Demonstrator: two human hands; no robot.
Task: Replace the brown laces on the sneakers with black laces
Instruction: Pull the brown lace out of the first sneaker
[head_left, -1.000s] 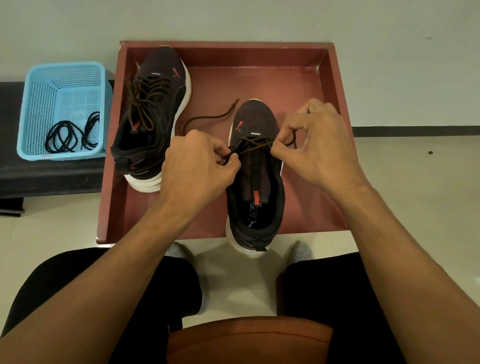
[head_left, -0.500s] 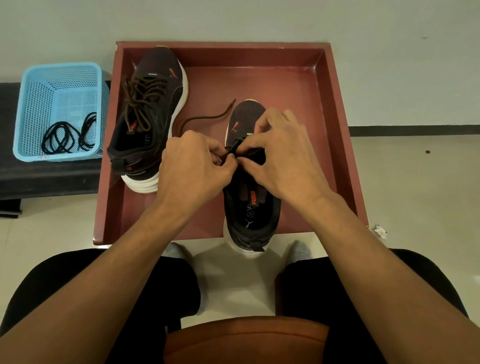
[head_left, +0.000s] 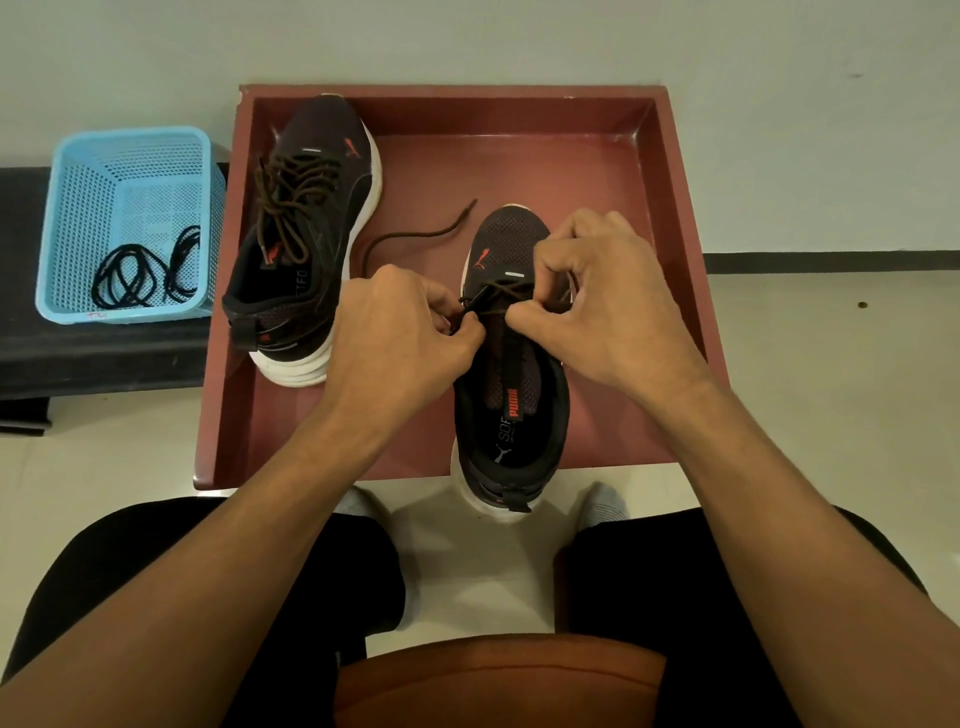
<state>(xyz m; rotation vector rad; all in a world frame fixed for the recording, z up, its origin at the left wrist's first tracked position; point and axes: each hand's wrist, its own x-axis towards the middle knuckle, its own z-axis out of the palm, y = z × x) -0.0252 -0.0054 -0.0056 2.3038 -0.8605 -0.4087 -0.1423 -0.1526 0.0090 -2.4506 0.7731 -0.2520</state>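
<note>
Two dark sneakers with white soles stand in a red-brown tray (head_left: 670, 218). The left sneaker (head_left: 306, 244) is fully laced with a brown lace. The right sneaker (head_left: 511, 395) hangs over the tray's front edge; only its front eyelets hold the brown lace (head_left: 415, 238), whose loose end trails left on the tray floor. My left hand (head_left: 395, 338) pinches the lace at the sneaker's left eyelets. My right hand (head_left: 608, 301) pinches it at the right side, fingers curled. Black laces (head_left: 140, 275) lie coiled in a blue basket (head_left: 78, 208).
The blue basket stands on a dark bench (head_left: 31, 358) left of the tray. A pale wall runs behind the tray. My knees in black trousers and an orange-brown seat edge (head_left: 498, 680) fill the foreground, with pale floor around.
My right hand has moved from over the sneaker's tongue to the right and slightly up, uncovering the front eyelets. My left hand has stayed at the lace.
</note>
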